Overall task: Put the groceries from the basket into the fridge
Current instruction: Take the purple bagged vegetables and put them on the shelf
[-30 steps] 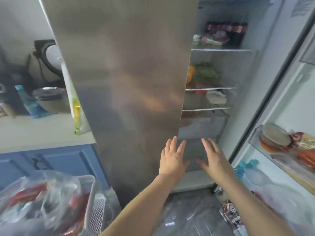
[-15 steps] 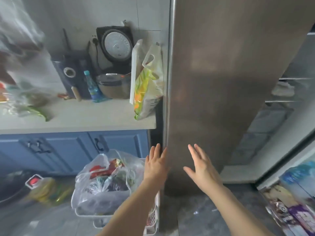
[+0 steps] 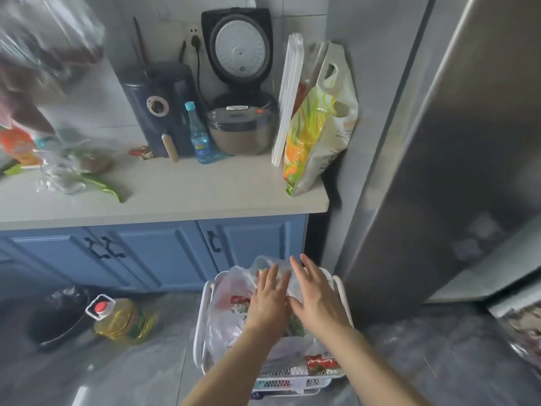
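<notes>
A white basket stands on the floor in front of the blue cabinets, beside the steel fridge door. Clear plastic bags of groceries fill it, with red and green packets showing through. My left hand and my right hand are both over the bags, side by side, fingers straight and spread. Neither hand holds anything. Whether the palms touch the plastic I cannot tell. The inside of the fridge is out of view except for a strip of door shelf at the far right.
The counter carries a rice cooker, a blue bottle, a yellow-green bag and loose vegetables at the left. An oil bottle and a black bin are on the floor left of the basket.
My view swung left and down from the open fridge to the basket. Both hands moved from the fridge door down over the grocery bags.
</notes>
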`<state>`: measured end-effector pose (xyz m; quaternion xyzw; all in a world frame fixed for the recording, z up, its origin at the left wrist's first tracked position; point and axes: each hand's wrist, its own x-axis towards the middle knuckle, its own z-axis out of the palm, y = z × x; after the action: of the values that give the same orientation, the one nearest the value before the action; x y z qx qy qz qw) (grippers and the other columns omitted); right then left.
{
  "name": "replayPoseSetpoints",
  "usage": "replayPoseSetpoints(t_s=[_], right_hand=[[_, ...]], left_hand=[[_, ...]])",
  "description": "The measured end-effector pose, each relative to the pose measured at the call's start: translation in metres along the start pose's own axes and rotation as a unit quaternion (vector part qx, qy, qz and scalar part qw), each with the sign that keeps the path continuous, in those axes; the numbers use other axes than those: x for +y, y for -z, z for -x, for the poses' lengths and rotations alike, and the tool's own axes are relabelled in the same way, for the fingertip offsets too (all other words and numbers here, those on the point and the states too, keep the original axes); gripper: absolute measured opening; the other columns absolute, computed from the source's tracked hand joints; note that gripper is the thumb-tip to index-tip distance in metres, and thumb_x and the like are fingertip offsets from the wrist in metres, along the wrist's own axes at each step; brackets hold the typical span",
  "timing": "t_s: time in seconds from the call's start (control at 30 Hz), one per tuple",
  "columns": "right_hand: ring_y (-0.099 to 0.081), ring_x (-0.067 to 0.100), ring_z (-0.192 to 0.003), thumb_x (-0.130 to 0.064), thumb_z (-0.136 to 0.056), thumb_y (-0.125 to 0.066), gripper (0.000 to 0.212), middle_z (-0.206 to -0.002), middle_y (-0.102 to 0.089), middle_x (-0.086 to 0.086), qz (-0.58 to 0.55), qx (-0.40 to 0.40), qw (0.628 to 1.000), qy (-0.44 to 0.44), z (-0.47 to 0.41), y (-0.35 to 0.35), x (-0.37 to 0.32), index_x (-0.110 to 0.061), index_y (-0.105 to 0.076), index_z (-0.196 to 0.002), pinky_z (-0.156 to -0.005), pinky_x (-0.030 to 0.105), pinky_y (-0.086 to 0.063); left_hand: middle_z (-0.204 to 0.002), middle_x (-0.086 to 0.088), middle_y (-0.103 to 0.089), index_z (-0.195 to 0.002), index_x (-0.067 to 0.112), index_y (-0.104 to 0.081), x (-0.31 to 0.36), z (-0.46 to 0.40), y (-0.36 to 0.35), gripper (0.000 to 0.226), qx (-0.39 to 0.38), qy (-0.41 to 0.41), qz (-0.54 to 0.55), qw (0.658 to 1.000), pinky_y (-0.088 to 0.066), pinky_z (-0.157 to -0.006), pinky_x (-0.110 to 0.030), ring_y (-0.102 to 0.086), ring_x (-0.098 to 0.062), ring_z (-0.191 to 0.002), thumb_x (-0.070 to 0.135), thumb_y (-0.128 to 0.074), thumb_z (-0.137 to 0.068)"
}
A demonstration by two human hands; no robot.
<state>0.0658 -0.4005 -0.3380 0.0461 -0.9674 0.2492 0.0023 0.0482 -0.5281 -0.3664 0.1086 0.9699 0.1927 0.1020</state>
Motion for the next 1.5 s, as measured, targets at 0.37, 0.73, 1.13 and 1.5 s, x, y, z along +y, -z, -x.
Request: replayPoseSetpoints(t_s=[0.37, 0.73, 1.13, 1.5], right_hand=[[-0.019, 0.014, -0.145, -0.020, -0.093, -0.058, 0.082, -0.160, 0.003, -0.010, -0.040, -0.044, 0.998, 0.029, -0.004, -0.099, -0.021, -0.037, -0.002, -0.151, -0.106, 0.034, -0.042], [-0.005, 0.018, -0.147, -0.017, -0.087, -0.066, 0.101, -0.160, 0.012, -0.010, 0.015, -0.150, 0.988, -0.034, 0.025, -0.140, 0.015, -0.035, 0.010, -0.151, -0.107, 0.026, -0.038], [-0.003, 0.016, -0.148, -0.031, -0.082, -0.071, 0.119, -0.149, 0.039, -0.014, 0.067, -0.085, 0.994, 0.024, 0.055, -0.172, 0.029, -0.034, 0.030, -0.143, -0.076, 0.008, -0.047], [-0.001, 0.024, -0.148, -0.041, -0.077, -0.075, 0.130, -0.154, 0.034, 0.000, 0.084, -0.085, 0.992, -0.040, 0.061, -0.179, 0.018, -0.029, 0.040, -0.138, -0.093, 0.023, -0.049]], left_hand=[[-0.159, 0.006, 0.014, -0.150, 0.042, 0.001, -0.108, 0.019, -0.017, 0.076, -0.062, 0.066, -0.057, 0.994, -0.002, -0.117, -0.053, 0.019, -0.018, -0.145, 0.048, -0.050, -0.093], [-0.148, 0.009, 0.030, -0.150, 0.022, 0.015, -0.142, 0.020, -0.056, 0.113, -0.105, -0.029, -0.119, 0.987, 0.011, -0.119, -0.037, 0.024, -0.018, -0.143, 0.057, -0.064, -0.078], [-0.155, 0.007, 0.027, -0.146, 0.024, 0.027, -0.180, 0.018, -0.077, 0.133, -0.079, -0.068, -0.113, 0.988, 0.006, -0.120, -0.036, 0.022, -0.013, -0.143, 0.073, -0.065, -0.063], [-0.158, 0.001, 0.018, -0.140, 0.027, 0.035, -0.193, 0.031, -0.069, 0.142, -0.055, -0.107, -0.144, 0.982, 0.003, -0.117, -0.030, 0.004, -0.019, -0.146, 0.065, -0.074, -0.058]])
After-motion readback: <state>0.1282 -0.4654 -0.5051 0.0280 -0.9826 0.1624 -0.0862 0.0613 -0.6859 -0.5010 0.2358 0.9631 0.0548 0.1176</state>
